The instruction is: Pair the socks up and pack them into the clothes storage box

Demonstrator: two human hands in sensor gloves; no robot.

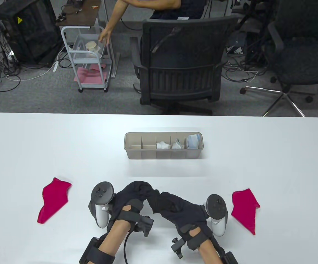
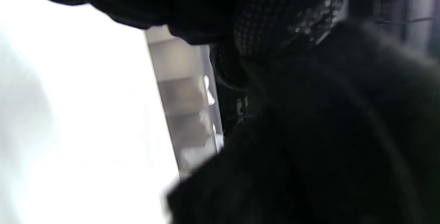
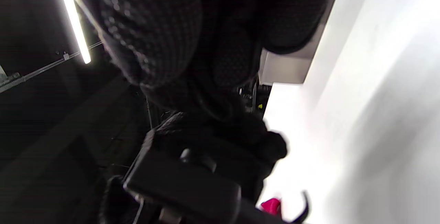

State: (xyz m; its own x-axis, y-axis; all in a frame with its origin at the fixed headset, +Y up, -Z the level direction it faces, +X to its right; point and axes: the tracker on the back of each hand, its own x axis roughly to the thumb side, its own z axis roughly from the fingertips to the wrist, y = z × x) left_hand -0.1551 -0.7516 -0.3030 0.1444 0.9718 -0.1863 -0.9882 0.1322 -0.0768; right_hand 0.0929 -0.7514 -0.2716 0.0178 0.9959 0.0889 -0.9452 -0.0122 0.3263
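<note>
From the table view, both gloved hands, left hand (image 1: pixel 125 200) and right hand (image 1: pixel 181 209), clutched a bunched black sock bundle (image 1: pixel 145 192) near the front edge. The wrist views showed only dark blurred fabric (image 2: pixel 309 131).

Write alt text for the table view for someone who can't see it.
Two gloved hands, left hand and right hand, meet over dark fabric at the table's near edge. A red sock lies on either side; a divided storage box sits beyond.
</note>
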